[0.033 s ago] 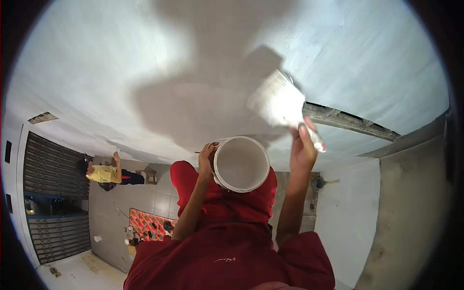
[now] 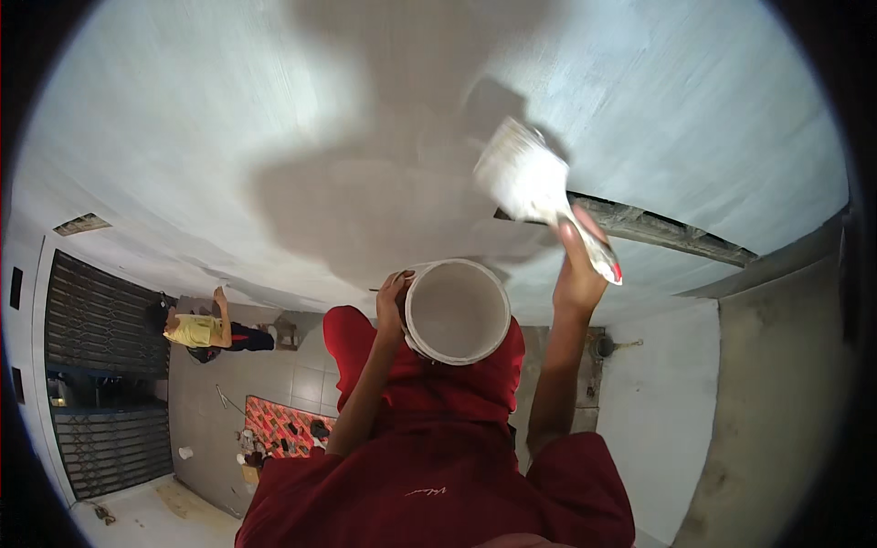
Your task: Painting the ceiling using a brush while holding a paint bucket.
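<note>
My right hand (image 2: 583, 265) grips the handle of a wide paintbrush (image 2: 525, 173) coated in white, its red-tipped handle end pointing down to the right. The bristles are blurred and lie at the pale wall (image 2: 365, 173); I cannot tell if they touch it. With my left hand (image 2: 393, 297) I hold the left rim of a white round bucket (image 2: 457, 310) in front of my body. The inside of the bucket looks pale, and how much is in it cannot be made out.
A long recessed slot (image 2: 658, 226) cuts into the wall right of the brush. At the left, a person in a yellow shirt (image 2: 196, 330) stands by the wall near a folding metal gate (image 2: 105, 315). A patterned red mat (image 2: 274, 416) with several items lies on the floor.
The brush has moved slightly up, its handle end swinging a little to the right with my right hand. My left hand and the bucket stay nearly still.
</note>
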A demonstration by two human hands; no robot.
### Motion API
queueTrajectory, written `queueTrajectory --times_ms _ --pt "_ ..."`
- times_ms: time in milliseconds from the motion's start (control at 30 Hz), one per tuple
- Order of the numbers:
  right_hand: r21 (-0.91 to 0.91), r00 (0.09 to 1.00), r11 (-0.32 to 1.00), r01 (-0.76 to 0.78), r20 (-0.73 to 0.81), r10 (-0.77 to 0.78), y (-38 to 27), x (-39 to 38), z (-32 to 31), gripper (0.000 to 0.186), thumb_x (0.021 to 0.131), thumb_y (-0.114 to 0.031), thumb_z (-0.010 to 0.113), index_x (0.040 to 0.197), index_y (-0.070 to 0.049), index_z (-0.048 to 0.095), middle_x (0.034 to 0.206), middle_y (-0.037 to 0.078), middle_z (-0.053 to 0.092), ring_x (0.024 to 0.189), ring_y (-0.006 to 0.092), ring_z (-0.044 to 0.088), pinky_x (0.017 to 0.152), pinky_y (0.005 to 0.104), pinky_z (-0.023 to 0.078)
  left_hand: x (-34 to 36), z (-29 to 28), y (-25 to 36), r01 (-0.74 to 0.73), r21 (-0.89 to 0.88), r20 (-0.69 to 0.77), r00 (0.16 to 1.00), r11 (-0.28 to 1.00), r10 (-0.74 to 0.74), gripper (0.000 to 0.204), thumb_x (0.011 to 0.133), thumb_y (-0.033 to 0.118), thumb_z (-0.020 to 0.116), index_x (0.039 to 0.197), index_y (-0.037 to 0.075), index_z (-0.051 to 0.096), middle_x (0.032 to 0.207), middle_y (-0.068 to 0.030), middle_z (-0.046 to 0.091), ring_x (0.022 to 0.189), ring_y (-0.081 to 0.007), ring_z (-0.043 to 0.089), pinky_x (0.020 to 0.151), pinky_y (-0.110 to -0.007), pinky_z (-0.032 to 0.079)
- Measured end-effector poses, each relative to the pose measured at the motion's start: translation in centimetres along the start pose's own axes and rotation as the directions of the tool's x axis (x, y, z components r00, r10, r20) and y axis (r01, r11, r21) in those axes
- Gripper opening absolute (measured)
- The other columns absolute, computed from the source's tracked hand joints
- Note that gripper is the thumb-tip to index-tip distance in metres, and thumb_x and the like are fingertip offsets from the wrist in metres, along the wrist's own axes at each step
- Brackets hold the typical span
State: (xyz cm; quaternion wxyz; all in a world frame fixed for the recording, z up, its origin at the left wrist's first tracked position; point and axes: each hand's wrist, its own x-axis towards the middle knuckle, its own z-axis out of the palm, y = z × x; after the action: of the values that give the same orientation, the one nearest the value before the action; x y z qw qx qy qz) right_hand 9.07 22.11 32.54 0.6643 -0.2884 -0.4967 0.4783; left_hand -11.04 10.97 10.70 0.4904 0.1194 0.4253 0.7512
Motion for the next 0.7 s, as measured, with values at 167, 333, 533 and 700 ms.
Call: queueTrajectory --times_ms 167,333,533,700 --pt "-0.442 0.452 0.213 0.871 0.553 -0.700 -2.5 6.1 6.5 0.029 0.067 0.004 0.069 0.095 -0.003 0.070 0.100 0.008 0.067 0.093 0.0238 0.063 0.074 0.0332 0.055 0.7 -0.2 -0.3 -0.013 -0.033 -0.018 1.000 0.999 0.013 0.029 0.091 0.018 0.048 0.109 -0.003 0.056 0.098 -0.0122 0.065 0.090 -0.0202 0.062 0.083 -0.031 0.048" --pt "-0.412 0.335 0.031 0.911 0.694 -0.637 -0.2 9.4 7.1 0.030 0.068 -0.001 0.063 0.097 -0.006 0.069 0.111 0.008 0.062 0.098 0.0243 0.062 0.076 0.0326 0.056 0.5 0.1 -0.1 -0.023 -0.032 -0.027 0.999 0.999 0.022 0.028 0.089 0.017 0.048 0.107 -0.003 0.058 0.095 -0.0112 0.065 0.088 -0.0201 0.062 0.082 -0.030 0.048" --pt "-0.368 0.343 0.000 0.930 0.867 -0.361 4.5 7.0 4.8 0.027 0.070 -0.007 0.064 0.096 -0.006 0.065 0.111 0.012 0.060 0.097 0.0261 0.062 0.073 0.0336 0.056 0.8 -0.5 -0.6 -0.004 -0.038 -0.034 0.999 0.999 0.002 0.027 0.089 0.016 0.048 0.107 -0.002 0.058 0.093 -0.0108 0.065 0.087 -0.0203 0.063 0.082 -0.030 0.048" --pt "-0.278 0.284 0.060 0.959 0.936 -0.207 -0.5 9.1 5.7 0.032 0.066 -0.008 0.068 0.098 -0.008 0.066 0.108 0.010 0.063 0.093 0.0277 0.063 0.071 0.0376 0.055 0.6 -0.2 -0.6 -0.005 -0.055 -0.011 1.000 0.998 0.005 0.028 0.090 0.017 0.048 0.108 -0.003 0.057 0.094 -0.0113 0.065 0.088 -0.0204 0.063 0.082 -0.031 0.048"
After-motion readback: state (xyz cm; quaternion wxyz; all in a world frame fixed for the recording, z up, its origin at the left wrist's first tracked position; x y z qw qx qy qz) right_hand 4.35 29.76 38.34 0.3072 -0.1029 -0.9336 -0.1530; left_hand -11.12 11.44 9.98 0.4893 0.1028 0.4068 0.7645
